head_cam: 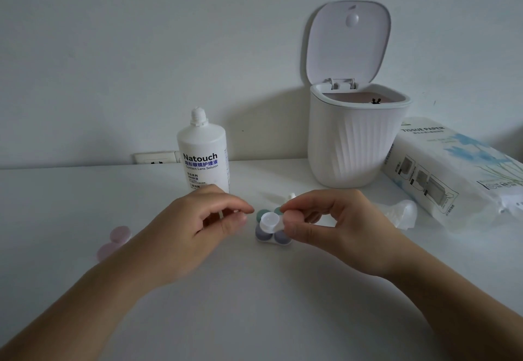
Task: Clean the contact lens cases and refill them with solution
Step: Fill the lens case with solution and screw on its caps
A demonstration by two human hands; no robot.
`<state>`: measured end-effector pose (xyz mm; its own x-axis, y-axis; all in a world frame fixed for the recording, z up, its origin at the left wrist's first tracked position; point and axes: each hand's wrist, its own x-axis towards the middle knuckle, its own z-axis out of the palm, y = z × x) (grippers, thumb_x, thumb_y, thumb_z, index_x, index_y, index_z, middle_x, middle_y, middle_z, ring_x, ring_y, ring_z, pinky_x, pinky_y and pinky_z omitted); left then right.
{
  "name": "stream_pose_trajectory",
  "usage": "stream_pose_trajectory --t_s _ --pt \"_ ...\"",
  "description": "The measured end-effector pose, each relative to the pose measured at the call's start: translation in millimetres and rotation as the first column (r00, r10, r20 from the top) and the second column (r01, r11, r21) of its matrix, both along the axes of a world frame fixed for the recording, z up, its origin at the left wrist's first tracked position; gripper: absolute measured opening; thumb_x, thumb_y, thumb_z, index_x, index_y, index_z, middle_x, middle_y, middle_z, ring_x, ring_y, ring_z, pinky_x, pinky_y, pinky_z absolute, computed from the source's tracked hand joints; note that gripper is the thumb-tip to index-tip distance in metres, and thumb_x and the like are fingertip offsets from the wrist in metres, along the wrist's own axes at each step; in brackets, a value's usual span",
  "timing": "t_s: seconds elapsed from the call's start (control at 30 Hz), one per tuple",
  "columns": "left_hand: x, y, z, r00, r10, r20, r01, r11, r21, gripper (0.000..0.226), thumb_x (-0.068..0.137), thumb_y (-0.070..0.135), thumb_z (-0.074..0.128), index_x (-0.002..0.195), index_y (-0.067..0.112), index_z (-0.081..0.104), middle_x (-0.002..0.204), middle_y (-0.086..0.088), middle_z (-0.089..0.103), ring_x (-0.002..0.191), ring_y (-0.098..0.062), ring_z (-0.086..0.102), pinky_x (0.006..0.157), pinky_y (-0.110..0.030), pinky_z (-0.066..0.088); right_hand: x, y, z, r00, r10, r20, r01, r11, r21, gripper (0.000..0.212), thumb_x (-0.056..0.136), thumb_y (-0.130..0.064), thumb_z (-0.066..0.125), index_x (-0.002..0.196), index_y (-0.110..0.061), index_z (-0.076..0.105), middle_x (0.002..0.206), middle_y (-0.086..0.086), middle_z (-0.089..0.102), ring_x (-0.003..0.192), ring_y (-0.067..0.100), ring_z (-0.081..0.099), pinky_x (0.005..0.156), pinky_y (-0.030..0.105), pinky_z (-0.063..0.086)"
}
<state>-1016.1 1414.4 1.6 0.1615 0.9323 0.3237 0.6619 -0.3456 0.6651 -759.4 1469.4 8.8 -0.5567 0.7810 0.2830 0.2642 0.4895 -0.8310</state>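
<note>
a white lens case (271, 222) is pinched at one end by the curled fingers of the right hand (334, 220), held above the white bench (254, 304) with one uncapped well showing. just below it lie a purple-capped case (273, 237) and a green-capped case (261, 214). the left hand (198, 225) is curled, with something small and white gripped between thumb and fingers. a pink case (114, 242) lies to the left. behind are seen the solution bottle (203, 151), an open-lidded bin (356, 140) and a tissue pack (455, 168).
</note>
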Motion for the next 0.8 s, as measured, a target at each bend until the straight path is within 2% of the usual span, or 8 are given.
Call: stream_pose_trajectory --t_s 0.07,0.2,0.3,0.4,0.47,0.57,0.63,0.8 --pt "2.1 1.0 -1.6 0.999 -0.003 0.037 0.003 1.0 0.003 0.024 0.091 0.062 0.057 0.102 0.045 0.07 0.094 0.014 0.067 0.089 -0.014 0.062 0.074 -0.021 0.048 0.1 0.2 0.2 1.0 -0.004 0.009 0.004 1.0 -0.005 0.012 0.084 -0.026 0.081 0.094 -0.029 0.078 0.084 -0.013 0.077 0.077 -0.001 0.067 0.079 0.015 0.051" --pt "8.9 1.8 -2.5 0.972 0.03 0.234 -0.04 0.998 0.038 0.031 0.069 0.064 0.068 0.089 0.04 0.07 0.082 0.012 0.07 0.071 -0.013 0.06 0.064 -0.022 0.049 0.4 -0.8 0.5 1.0 -0.011 0.009 0.011 1.0 -0.018 0.012 0.084 -0.025 0.081 0.095 -0.03 0.078 0.084 -0.012 0.077 0.077 -0.001 0.068 0.079 0.016 0.051" --pt "13.7 1.8 -2.8 0.933 0.036 0.357 -0.064 0.996 0.065 0.032 0.066 0.056 0.077 0.086 0.031 0.071 0.081 0.0 0.072 0.073 -0.026 0.061 0.065 -0.034 0.051 -0.1 -1.7 1.2 1.0 -0.013 0.015 0.013 0.999 -0.033 0.011 0.086 -0.025 0.08 0.096 -0.029 0.078 0.084 -0.012 0.077 0.077 0.0 0.068 0.078 0.015 0.051" --pt "18.8 0.2 -2.0 0.897 0.01 0.443 -0.045 0.997 0.069 0.03 0.066 0.048 0.082 0.085 0.028 0.071 0.085 -0.002 0.076 0.076 -0.032 0.062 0.069 -0.035 0.053 -0.7 -2.8 1.5 1.0 -0.007 0.025 0.007 0.999 -0.031 0.011 0.086 -0.023 0.08 0.096 -0.026 0.079 0.085 -0.011 0.077 0.077 0.001 0.069 0.078 0.017 0.053" --pt "22.3 -1.1 -1.7 0.887 -0.004 0.462 -0.027 0.998 0.059 0.029 0.066 0.045 0.083 0.087 0.028 0.071 0.088 -0.003 0.077 0.077 -0.032 0.063 0.07 -0.034 0.054 -2.1 -3.6 1.3 0.999 -0.009 0.031 0.01 1.0 -0.029 0.011 0.086 -0.024 0.079 0.097 -0.026 0.079 0.087 -0.01 0.078 0.079 0.004 0.07 0.081 0.023 0.055" --pt "28.1 -2.5 -2.3 0.9 -0.011 0.435 -0.006 0.999 0.039 0.031 0.067 0.046 0.083 0.088 0.027 0.071 0.087 -0.003 0.076 0.074 -0.023 0.063 0.071 -0.032 0.054 -4.4 -4.7 0.7 1.0 -0.004 0.022 0.004 0.999 -0.032 0.01 0.086 -0.027 0.079 0.096 -0.027 0.078 0.086 -0.009 0.078 0.08 0.009 0.071 0.082 0.031 0.057" --pt "31.0 -2.7 -2.9 0.914 -0.016 0.406 0.004 1.0 0.031 0.031 0.069 0.047 0.082 0.089 0.027 0.071 0.087 -0.002 0.075 0.074 -0.019 0.063 0.072 -0.033 0.054 -5.0 -4.7 0.6 1.0 0.013 0.016 -0.012 0.999 -0.03 0.011 0.086 -0.029 0.08 0.096 -0.026 0.078 0.086 -0.009 0.077 0.079 0.008 0.071 0.081 0.03 0.057" --pt "32.0 -2.4 -3.5 0.929 -0.009 0.371 -0.005 0.999 0.036 0.033 0.069 0.047 0.082 0.093 0.026 0.072 0.087 -0.004 0.074 0.076 -0.022 0.064 0.076 -0.045 0.054 -5.5 -5.1 -0.2 0.999 0.039 0.002 -0.039 0.998 -0.041 0.012 0.085 -0.029 0.08 0.096 -0.024 0.078 0.084 -0.011 0.077 0.077 0.004 0.07 0.077 0.022 0.056"
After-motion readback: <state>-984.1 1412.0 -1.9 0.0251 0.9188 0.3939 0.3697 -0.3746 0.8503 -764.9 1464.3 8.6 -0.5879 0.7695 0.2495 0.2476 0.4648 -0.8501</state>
